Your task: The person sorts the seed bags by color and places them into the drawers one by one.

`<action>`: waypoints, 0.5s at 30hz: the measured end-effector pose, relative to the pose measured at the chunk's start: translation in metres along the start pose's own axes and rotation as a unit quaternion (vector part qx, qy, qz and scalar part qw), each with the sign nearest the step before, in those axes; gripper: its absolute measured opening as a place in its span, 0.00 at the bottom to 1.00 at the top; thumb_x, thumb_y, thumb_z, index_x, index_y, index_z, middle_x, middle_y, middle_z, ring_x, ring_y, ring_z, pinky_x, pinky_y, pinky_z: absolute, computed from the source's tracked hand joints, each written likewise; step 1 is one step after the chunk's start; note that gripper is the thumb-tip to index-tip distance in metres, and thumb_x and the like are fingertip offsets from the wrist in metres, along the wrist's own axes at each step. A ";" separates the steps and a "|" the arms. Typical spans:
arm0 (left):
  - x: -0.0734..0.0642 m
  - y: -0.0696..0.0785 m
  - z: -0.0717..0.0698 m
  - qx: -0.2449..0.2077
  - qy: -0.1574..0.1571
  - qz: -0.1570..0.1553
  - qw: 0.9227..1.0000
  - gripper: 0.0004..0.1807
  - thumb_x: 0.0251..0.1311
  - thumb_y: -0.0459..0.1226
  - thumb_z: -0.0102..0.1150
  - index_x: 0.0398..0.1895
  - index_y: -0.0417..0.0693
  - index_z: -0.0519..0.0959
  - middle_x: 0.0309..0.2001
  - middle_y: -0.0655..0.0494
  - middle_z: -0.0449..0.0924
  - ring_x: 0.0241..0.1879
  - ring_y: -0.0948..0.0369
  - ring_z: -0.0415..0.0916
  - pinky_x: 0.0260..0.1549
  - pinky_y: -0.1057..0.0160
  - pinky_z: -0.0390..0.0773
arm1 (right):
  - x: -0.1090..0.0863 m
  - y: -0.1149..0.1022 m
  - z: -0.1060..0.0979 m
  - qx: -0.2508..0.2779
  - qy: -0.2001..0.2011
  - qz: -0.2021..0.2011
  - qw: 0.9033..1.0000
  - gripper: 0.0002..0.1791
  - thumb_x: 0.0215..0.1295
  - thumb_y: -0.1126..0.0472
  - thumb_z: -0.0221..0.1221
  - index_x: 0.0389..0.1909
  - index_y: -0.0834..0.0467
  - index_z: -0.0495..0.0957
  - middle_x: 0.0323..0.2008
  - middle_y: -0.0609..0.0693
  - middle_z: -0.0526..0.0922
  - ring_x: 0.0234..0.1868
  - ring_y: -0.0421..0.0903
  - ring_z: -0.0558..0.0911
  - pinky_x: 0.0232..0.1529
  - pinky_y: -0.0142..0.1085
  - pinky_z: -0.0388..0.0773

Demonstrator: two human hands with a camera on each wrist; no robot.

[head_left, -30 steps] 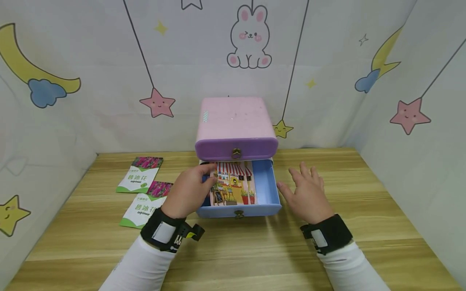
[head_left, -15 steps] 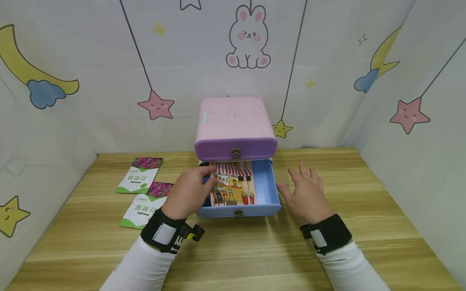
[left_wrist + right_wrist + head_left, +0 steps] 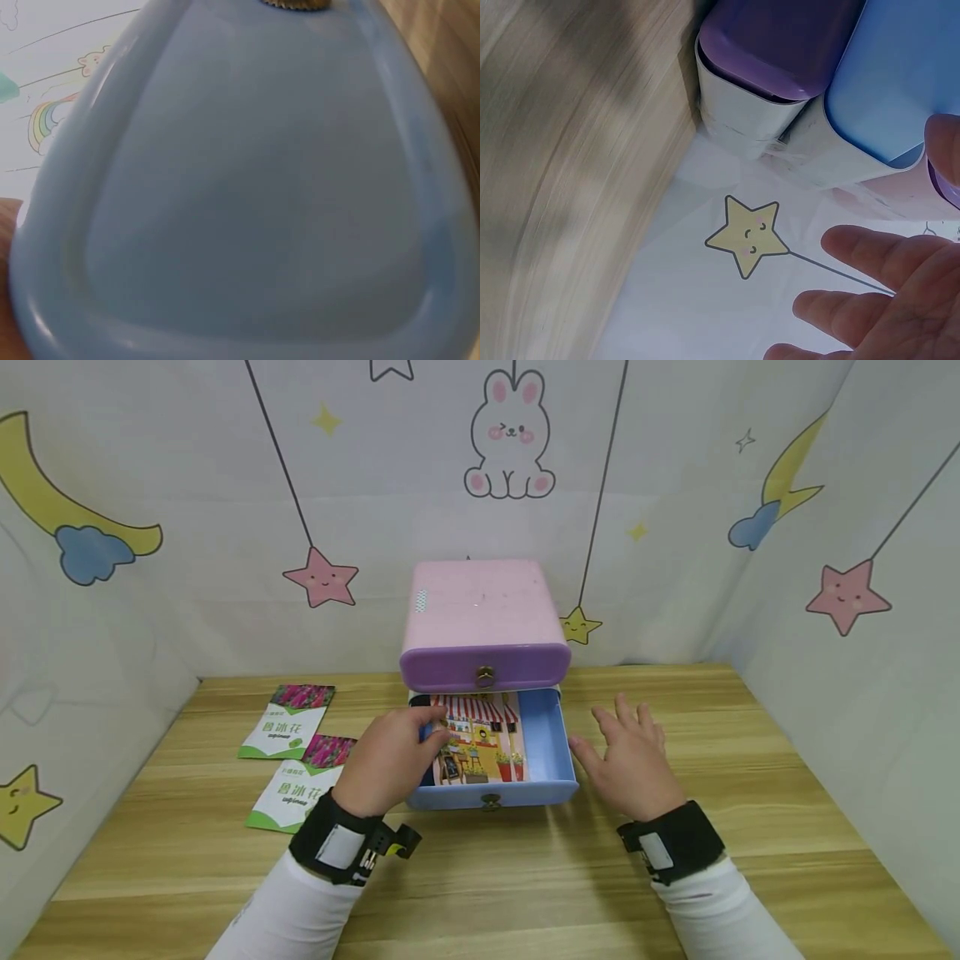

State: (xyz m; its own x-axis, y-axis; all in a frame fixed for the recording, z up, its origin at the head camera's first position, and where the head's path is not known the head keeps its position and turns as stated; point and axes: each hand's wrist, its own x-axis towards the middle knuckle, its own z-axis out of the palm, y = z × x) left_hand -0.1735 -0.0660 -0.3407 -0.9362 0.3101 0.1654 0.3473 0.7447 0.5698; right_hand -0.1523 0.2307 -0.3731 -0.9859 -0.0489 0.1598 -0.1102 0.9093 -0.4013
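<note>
White cartoon backdrop [image 3: 652,460] behind wood counter [image 3: 495,893]. Left to right: two flower packets [image 3: 276,725]; left hand [image 3: 384,762], fingers bent at the left edge of the shop-picture card [image 3: 480,750], can't tell if pinching; card lies in the pulled-out blue drawer [image 3: 550,743]; right hand [image 3: 636,764], fingers spread, just beside drawer. Only right wrist view shows a lower purple drawer [image 3: 772,45]; left wrist, mostly drawer front. Versus a second ago: left index slightly lower, more of card's upper-left corner visible.

Right hand [image 3: 907,304] with fingers parted, blue drawer [image 3: 892,82] beside purple drawer front [image 3: 772,45], smiling yellow star [image 3: 744,238] on white backdrop [image 3: 667,292], wood-grain surface [image 3: 570,150]
</note>
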 end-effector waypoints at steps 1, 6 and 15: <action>0.000 0.000 0.000 0.001 0.001 0.000 1.000 0.19 0.65 0.45 0.55 0.56 0.49 0.76 0.19 0.60 0.72 0.08 0.63 0.62 0.07 0.62 0.64 | 0.000 0.000 0.000 0.000 0.000 0.000 1.000 0.36 0.67 0.42 0.50 0.64 0.66 0.64 0.68 0.70 0.49 0.65 0.71 0.40 0.60 0.70 0.39; -0.001 0.001 -0.001 0.004 0.002 -0.001 1.000 0.19 0.65 0.45 0.55 0.56 0.48 0.76 0.20 0.61 0.74 0.07 0.63 0.62 0.06 0.62 0.65 | 0.000 0.001 0.000 -0.001 0.000 -0.003 1.000 0.36 0.67 0.42 0.51 0.64 0.66 0.64 0.68 0.70 0.49 0.65 0.71 0.40 0.60 0.70 0.39; -0.003 0.002 -0.001 0.003 0.007 -0.008 1.000 0.21 0.64 0.46 0.56 0.57 0.48 0.76 0.16 0.60 0.70 0.08 0.62 0.63 0.07 0.62 0.65 | 0.000 0.000 0.000 -0.003 -0.003 -0.001 1.000 0.36 0.67 0.41 0.50 0.64 0.66 0.64 0.68 0.71 0.48 0.65 0.71 0.40 0.60 0.70 0.39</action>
State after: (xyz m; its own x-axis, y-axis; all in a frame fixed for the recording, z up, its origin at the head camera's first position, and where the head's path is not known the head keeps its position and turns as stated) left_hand -0.1701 -0.0660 -0.3391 -0.9424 0.2892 0.1683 0.3325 0.7535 0.5672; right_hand -0.1517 0.2309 -0.3730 -0.9864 -0.0534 0.1553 -0.1117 0.9115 -0.3958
